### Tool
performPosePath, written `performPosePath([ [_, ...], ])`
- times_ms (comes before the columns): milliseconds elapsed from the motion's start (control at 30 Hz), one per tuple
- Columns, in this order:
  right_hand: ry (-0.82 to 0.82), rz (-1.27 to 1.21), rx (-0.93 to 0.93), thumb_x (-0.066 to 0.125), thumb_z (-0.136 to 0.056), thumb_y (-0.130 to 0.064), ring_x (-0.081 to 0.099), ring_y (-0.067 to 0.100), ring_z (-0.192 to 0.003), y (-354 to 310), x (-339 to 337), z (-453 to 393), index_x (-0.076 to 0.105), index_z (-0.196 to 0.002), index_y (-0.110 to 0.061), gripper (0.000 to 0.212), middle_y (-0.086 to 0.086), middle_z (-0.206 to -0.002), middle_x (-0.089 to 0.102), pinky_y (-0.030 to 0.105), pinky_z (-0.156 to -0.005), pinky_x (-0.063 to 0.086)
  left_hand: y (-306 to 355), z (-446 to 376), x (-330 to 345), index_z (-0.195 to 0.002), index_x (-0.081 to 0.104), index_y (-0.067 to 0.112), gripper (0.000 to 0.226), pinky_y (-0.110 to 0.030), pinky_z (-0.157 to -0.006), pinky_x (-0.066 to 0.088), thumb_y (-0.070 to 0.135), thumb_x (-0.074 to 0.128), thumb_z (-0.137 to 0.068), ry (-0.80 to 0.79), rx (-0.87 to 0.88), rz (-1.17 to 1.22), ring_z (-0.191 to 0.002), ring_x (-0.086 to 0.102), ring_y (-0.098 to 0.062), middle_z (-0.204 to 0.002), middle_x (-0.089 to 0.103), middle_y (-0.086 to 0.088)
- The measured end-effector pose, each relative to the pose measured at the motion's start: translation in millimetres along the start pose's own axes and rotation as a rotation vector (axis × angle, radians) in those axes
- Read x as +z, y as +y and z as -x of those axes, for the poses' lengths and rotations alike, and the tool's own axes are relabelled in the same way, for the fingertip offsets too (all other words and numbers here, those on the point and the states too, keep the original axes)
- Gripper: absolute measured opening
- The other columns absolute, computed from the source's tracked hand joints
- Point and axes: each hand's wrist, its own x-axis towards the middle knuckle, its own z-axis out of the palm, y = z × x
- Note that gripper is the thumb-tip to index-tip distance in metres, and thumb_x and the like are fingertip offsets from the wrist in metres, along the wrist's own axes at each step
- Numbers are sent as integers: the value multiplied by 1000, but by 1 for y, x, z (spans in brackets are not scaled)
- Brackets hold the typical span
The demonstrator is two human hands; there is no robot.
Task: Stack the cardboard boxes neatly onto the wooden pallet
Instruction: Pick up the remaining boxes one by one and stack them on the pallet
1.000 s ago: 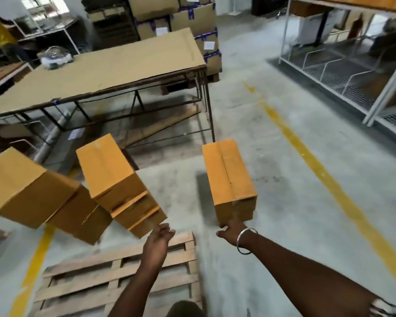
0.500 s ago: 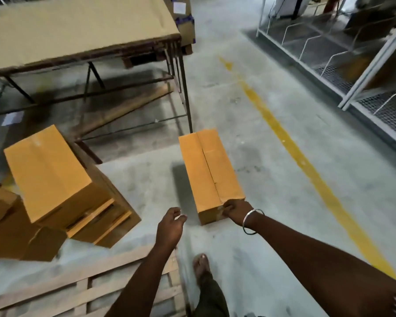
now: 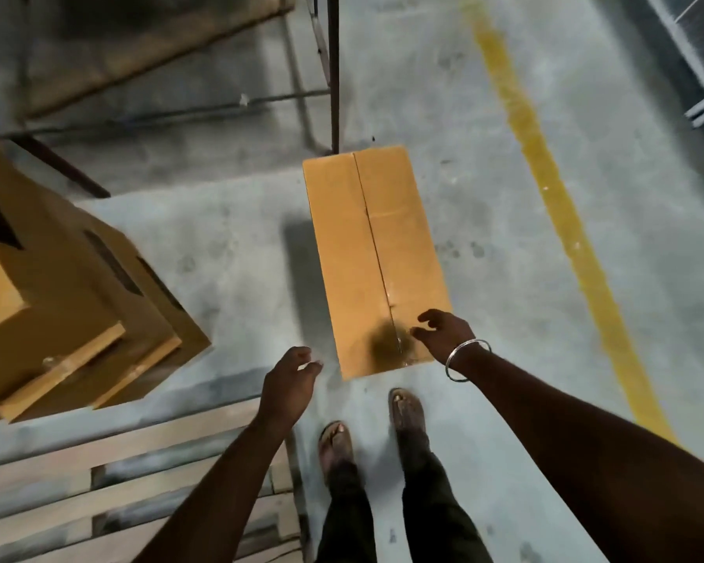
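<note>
One long orange-brown cardboard box [image 3: 376,258] with a taped seam down its top lies on the grey concrete floor [image 3: 484,197] in the centre of the frame, its far end by a thin dark metal table leg [image 3: 334,71]. My right hand [image 3: 444,334], a silver bangle [image 3: 466,359] on its wrist, hovers over the box's near right corner with fingers spread and loosely bent, holding nothing; I cannot tell whether the fingertips touch the cardboard. My left hand [image 3: 289,384] hangs just left of the box's near end, fingers loosely curled, empty and apart from the box. At the left edge sits a tilted cluster of more orange-brown cardboard boxes [image 3: 70,294]; motion blur keeps me from counting them surely, though at least two show. The pale wooden slatted pallet [image 3: 131,481] fills the lower left, below that cluster, with no box on the part visible. My two sandalled feet [image 3: 405,408] stand at bottom centre. One yellow painted line [image 3: 561,221] runs diagonally down the right side.
</note>
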Motion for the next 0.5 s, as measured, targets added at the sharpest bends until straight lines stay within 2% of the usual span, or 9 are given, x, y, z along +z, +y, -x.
performPosePath([
  [67, 23, 49, 9, 67, -90, -34, 57, 30, -120, 7, 4, -40, 55, -136, -18, 50, 14, -130, 62, 30, -96, 43, -10, -34, 19, -92, 60, 28, 12, -33, -93, 44, 20, 68, -89, 2, -38, 10, -110, 61, -24, -108, 68, -2],
  [167, 50, 98, 43, 70, -87, -38, 46, 38, -132, 22, 9, -91, 34, -150, -12, 77, 21, -145, 45, 41, -108, 39, -23, -79, 50, -94, 61, 27, 11, -28, -84, 41, 20, 67, -89, 18, -115, 45, -109, 60, -24, -104, 65, 1],
  [200, 63, 80, 71, 71, -86, -39, 43, 40, -134, 28, 12, -106, 29, -152, -11, 84, 22, -148, 40, 44, -110, 38, -27, -92, 60, -99, 62, 25, 11, -26, -82, 38, 20, 67, -90, 21, -134, 52, -109, 59, -23, -104, 63, 2],
  [267, 93, 23, 126, 72, -84, -42, 42, 43, -133, 38, 15, -131, 23, -153, -11, 90, 24, -148, 38, 47, -109, 38, -33, -117, 82, -119, 61, 19, 27, -26, -87, 37, 23, 64, -92, 15, -155, 46, -116, 56, -23, -115, 62, 0],
  [333, 80, -56, 162, 74, -83, -43, 47, 42, -128, 46, 18, -148, 26, -149, -10, 88, 23, -141, 45, 43, -102, 42, -34, -138, 96, -139, 50, 14, 46, -30, -102, 37, 27, 60, -96, -7, -158, 40, -128, 50, -24, -136, 56, -3],
  [400, 41, -152, 183, 75, -82, -44, 53, 38, -122, 53, 21, -162, 32, -141, -13, 79, 17, -134, 54, 38, -94, 44, -32, -154, 111, -148, 40, 14, 54, -35, -108, 35, 30, 55, -98, -15, -185, 76, -133, 46, -27, -145, 49, -5],
  [500, 39, -239, 205, 75, -80, -47, 56, 33, -117, 64, 27, -175, 40, -136, -19, 72, 9, -130, 59, 37, -91, 45, -29, -176, 128, -139, 49, 16, 46, -47, -104, 43, 34, 53, -96, -15, -170, 128, -119, 55, -35, -132, 59, -11],
])
